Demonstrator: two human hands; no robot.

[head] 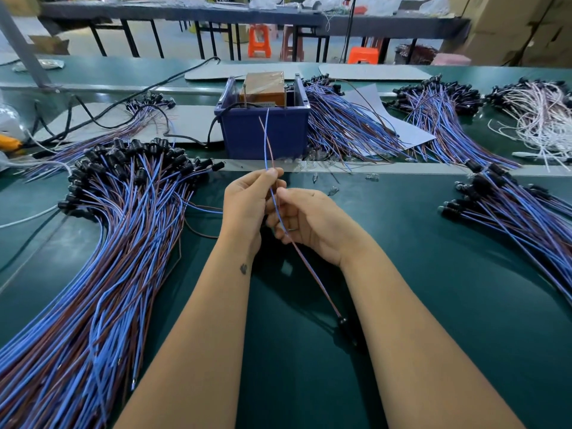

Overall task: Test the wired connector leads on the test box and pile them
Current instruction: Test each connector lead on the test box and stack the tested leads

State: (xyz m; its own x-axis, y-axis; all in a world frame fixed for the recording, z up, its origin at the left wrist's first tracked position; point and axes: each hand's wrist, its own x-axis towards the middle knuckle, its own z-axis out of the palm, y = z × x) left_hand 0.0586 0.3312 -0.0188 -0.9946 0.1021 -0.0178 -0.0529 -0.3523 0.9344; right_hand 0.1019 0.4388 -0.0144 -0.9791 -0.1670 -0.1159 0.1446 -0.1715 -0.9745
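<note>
Pile left of my hands: blue-and-brown leads (123, 230) heaped on the counter (433, 274).
My left hand (247, 205): pinching one lead (280, 218).
My right hand (312, 224): fingers closed on that lead; its black connector hangs between my forearms.
Beyond my hands: blue test box (263, 131).

Lead's black connector (343, 322) blurred, detail unreadable. Left pile (102, 243) cut by left and bottom edges (count impossible). Test box (266, 88) contacts too small; label illegible.
</note>
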